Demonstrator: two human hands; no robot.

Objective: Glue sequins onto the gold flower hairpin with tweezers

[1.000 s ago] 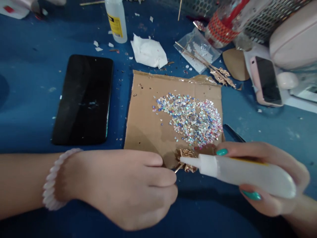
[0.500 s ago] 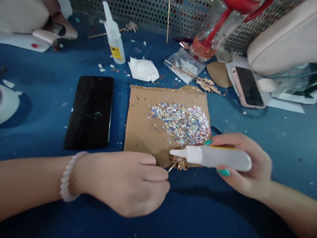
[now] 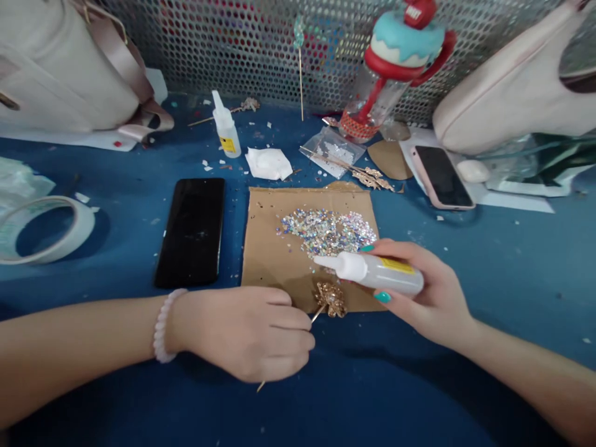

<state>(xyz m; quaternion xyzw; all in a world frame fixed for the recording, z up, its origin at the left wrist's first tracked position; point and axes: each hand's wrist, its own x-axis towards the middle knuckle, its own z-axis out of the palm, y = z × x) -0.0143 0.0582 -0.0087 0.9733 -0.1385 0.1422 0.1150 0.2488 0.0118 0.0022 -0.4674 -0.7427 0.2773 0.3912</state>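
My left hand is closed around the thin stem of a gold flower-shaped hairpin. The ornament end sits over the front edge of a cardboard sheet, and the stem's tail pokes out below my fist. In my right hand is a white glue bottle with a yellow label, lying nearly level between thumb and fingers. Its nozzle points left, above the cardboard and apart from the ornament. A spread of small iridescent rhinestones covers the upper right part of the cardboard.
A black phone lies left of the cardboard, with a tape roll farther left. Behind are a second glue bottle, crumpled tissue, a plastic bag, a lidded cup and a pink phone.
My right hand has drawn the glue bottle's nozzle off the ornament, up over the cardboard. My left hand still grips the stem. The camera view has tilted up, showing more of the back.
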